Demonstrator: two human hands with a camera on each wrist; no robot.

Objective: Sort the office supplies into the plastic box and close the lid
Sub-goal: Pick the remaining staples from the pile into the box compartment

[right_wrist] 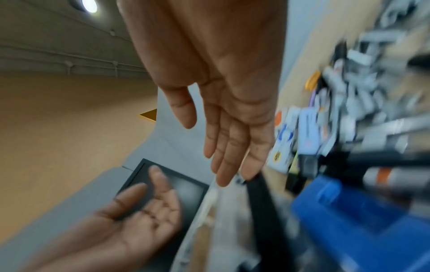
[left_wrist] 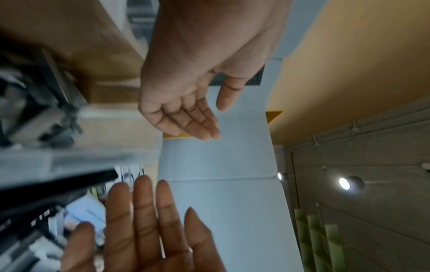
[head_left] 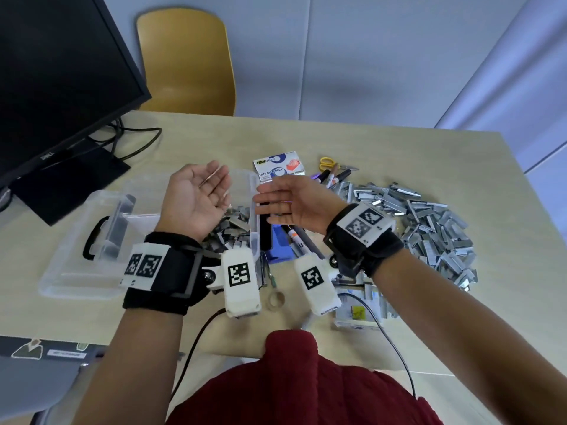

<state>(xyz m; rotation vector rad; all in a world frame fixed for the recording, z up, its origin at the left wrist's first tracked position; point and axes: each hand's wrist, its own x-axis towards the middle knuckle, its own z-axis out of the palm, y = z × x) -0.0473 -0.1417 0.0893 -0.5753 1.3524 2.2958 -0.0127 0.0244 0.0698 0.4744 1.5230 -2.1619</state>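
Observation:
Both my hands hover, fingers straight and holding nothing, over the clear plastic box (head_left: 255,210). My left hand (head_left: 211,185) is palm up above the box's middle. My right hand (head_left: 276,200) is just right of the box's rim, palm turned towards the left hand and fingers pointing left. Silver staple strips (head_left: 236,220) lie inside the box. Its clear lid (head_left: 76,259), with a black handle, lies flat to the left. In the left wrist view my left hand (left_wrist: 193,114) faces my right hand (left_wrist: 144,220). The right wrist view shows the right hand (right_wrist: 223,138) above the left hand (right_wrist: 144,211).
A big heap of staple strips (head_left: 423,228) lies at the right. A tape dispenser carton (head_left: 277,165), yellow scissors (head_left: 327,163), markers (head_left: 334,179), a blue item (head_left: 279,254) and a tape roll (head_left: 276,299) surround the box. A monitor (head_left: 61,72) stands at the back left.

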